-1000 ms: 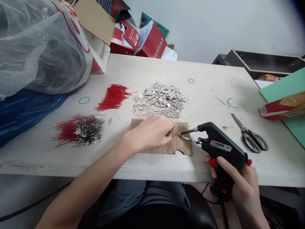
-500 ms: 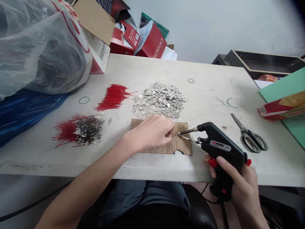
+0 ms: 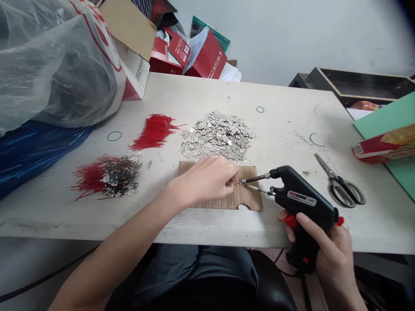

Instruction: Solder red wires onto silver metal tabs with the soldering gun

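Note:
My left hand (image 3: 215,178) is closed in a pinch on a short red wire (image 3: 237,182) over a piece of brown cardboard (image 3: 207,203). My right hand (image 3: 327,242) grips a black soldering gun (image 3: 296,194) with a red trigger. The gun's tip meets a small metal tab (image 3: 243,182) at the end of the wire, just right of my left fingers. Beyond the cardboard lies a heap of small silver metal tabs (image 3: 217,136). A bundle of red wires (image 3: 154,131) is to its left. Nearer on the left lie red wires with tabs attached (image 3: 108,177).
Grey-handled scissors (image 3: 343,188) lie right of the soldering gun. Green rubber bands (image 3: 114,136) and wire scraps dot the white table (image 3: 279,151). A large plastic bag (image 3: 58,65) stands at the left, with red boxes (image 3: 207,56) behind. A red-and-yellow box (image 3: 385,144) is at the right edge.
The soldering gun and my right hand have shifted very slightly right. My left hand looks still.

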`<state>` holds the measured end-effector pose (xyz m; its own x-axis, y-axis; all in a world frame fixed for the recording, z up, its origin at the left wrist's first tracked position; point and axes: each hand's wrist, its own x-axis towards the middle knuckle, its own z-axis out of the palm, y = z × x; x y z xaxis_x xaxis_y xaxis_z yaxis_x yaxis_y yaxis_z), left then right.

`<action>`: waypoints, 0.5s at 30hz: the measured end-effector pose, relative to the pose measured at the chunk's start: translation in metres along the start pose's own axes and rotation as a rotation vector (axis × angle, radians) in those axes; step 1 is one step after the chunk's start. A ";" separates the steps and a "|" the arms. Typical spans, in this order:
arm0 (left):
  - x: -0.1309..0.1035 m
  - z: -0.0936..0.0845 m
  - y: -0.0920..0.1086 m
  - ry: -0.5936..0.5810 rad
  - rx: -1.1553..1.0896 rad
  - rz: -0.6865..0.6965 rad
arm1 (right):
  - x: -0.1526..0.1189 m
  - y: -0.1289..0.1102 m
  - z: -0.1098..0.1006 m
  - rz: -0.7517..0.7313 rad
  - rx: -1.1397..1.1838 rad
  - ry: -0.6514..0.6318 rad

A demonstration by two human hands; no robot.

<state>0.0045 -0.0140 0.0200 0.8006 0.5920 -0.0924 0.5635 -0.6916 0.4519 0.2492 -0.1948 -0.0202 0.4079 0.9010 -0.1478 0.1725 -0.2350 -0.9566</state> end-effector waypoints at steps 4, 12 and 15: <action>0.000 0.000 0.000 -0.004 -0.003 -0.007 | 0.003 0.006 -0.004 -0.033 0.021 -0.029; 0.000 0.000 0.000 -0.006 -0.001 -0.004 | 0.000 0.001 0.001 0.001 0.056 0.019; 0.000 0.000 -0.001 0.001 -0.007 -0.001 | -0.002 -0.003 0.004 0.043 0.060 0.036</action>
<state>0.0045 -0.0136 0.0194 0.8000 0.5930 -0.0915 0.5625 -0.6882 0.4583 0.2444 -0.1947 -0.0183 0.4463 0.8764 -0.1808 0.1008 -0.2500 -0.9630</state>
